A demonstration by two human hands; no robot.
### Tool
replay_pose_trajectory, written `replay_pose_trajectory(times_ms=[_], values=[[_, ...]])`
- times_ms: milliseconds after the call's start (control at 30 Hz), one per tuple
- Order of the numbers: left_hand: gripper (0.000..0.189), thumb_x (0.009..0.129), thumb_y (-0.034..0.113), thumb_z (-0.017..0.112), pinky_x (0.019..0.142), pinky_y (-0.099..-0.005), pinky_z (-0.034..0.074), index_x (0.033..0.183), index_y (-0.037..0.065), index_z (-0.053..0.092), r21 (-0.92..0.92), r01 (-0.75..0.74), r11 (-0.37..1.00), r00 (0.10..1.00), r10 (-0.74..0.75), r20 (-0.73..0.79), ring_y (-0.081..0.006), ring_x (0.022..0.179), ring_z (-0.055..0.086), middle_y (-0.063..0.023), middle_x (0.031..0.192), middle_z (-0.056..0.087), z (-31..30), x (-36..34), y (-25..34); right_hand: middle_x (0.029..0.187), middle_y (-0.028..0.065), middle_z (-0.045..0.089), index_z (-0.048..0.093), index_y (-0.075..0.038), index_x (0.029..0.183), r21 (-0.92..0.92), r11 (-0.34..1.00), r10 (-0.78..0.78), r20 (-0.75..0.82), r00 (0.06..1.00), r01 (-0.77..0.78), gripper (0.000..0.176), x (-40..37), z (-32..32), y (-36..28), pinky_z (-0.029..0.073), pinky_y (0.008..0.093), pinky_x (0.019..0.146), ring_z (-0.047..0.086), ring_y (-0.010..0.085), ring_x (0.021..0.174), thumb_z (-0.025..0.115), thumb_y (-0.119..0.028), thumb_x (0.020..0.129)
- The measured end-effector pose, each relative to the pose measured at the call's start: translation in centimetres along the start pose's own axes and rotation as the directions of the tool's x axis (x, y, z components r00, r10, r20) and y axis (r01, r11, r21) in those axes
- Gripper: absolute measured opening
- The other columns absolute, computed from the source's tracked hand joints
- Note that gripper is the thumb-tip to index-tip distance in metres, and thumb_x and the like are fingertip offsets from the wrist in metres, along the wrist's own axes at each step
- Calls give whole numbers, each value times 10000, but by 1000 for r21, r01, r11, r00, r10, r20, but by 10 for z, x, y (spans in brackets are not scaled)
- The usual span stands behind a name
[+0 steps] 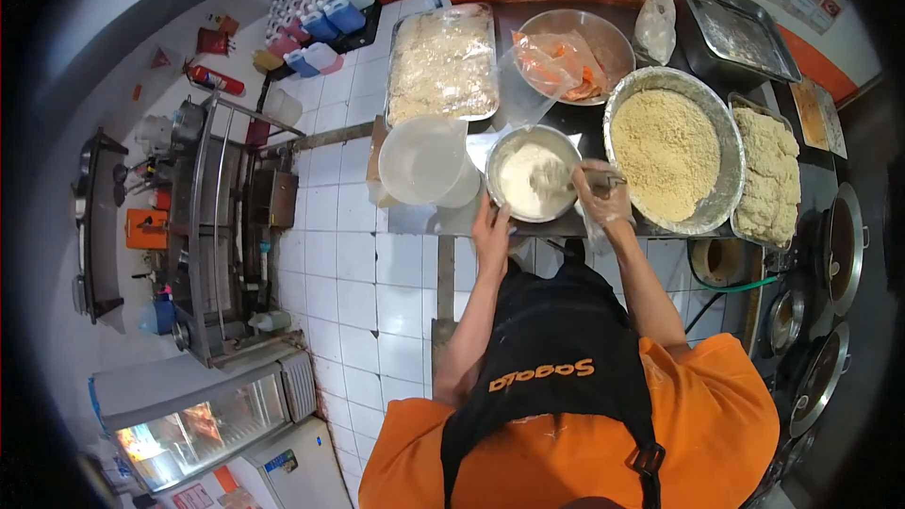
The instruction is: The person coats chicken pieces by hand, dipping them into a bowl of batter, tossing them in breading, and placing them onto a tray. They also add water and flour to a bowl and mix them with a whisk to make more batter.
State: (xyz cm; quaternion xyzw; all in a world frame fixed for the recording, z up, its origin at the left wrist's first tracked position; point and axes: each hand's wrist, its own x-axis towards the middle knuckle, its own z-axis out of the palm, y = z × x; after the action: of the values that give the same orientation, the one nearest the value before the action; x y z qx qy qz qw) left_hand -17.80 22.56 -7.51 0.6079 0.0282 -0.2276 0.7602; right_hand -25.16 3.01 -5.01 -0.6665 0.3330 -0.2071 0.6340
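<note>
A round metal bowl of creamy white batter stands at the counter's near edge. My left hand grips its rim at the lower left. In my closed right hand is the metal handle of a whisk; its wire end dips into the batter and looks blurred. White residue coats my right fingers. Left of the bowl stands a translucent plastic pitcher. To the right, a large metal basin holds pale yellowish crumbs.
Behind the bowl are a crumb-covered tray, a steel basin with an orange-filled plastic bag, and a knotted bag. A tray of crumb-coated pieces sits at right, below an empty-looking metal pan. Large pans line the right side.
</note>
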Motion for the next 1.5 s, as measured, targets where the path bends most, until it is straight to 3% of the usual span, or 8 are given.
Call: replay_pose_trajectory(times_ms=[100,300,400,500,867,967,1100,1500], values=[[565,972,21,552,717,-319,586,1506,12,367,210,83,974,995,-94,44,-213,1013,647,-168,1368,536,-7,26,-3,801,100,732,717,1,936,-19,996,-80,134,988,84,194,1,8,-5,563,279,685,699,136,743,749,-173,856],[554,964,-13,524,717,-371,667,1489,-32,347,9,117,993,989,-117,93,-280,1063,654,-191,1418,486,2,12,12,819,109,739,719,14,958,-56,987,-148,73,986,152,258,11,10,-2,559,285,703,705,142,770,737,-230,875],[572,963,-16,521,726,-360,665,1500,-30,324,-13,94,995,991,-93,95,-281,1082,645,-196,1467,429,0,13,13,840,102,741,718,10,984,-284,955,-2,292,957,89,237,25,9,-12,556,287,705,701,147,768,720,-210,892],[600,961,-23,515,739,-364,666,1515,-27,282,-39,105,994,990,-101,96,-283,1112,631,-196,1479,406,2,11,9,812,102,738,729,5,976,-10,997,-69,128,989,70,287,26,13,-16,553,314,728,692,161,748,742,-261,868],[584,991,-16,479,747,-359,666,1530,-5,256,23,102,995,979,-104,173,-274,1138,616,-183,1468,419,-5,22,18,835,109,745,725,31,959,-234,967,-14,343,939,100,219,27,8,-18,571,310,675,696,155,718,727,-173,879],[553,987,-23,465,746,-359,666,1511,-30,288,3,115,993,991,-115,72,-277,1083,646,-190,1406,468,1,7,5,813,105,745,740,8,993,-60,994,-79,164,983,90,260,41,3,-9,560,299,711,694,150,705,751,-214,858],[569,985,-29,463,763,-369,664,1519,-28,266,30,131,991,973,-135,188,-285,1156,608,-179,1422,445,-8,23,26,852,97,744,732,-2,965,-304,932,-87,341,936,197,274,13,6,-30,561,309,696,690,148,729,761,-254,863],[548,984,-17,467,765,-370,662,1505,-34,299,22,106,994,989,-107,102,-299,1153,613,-189,1491,392,2,9,6,817,78,741,744,-20,969,-166,973,-120,227,966,160,216,22,8,-9,555,297,712,697,164,732,754,-204,858]])
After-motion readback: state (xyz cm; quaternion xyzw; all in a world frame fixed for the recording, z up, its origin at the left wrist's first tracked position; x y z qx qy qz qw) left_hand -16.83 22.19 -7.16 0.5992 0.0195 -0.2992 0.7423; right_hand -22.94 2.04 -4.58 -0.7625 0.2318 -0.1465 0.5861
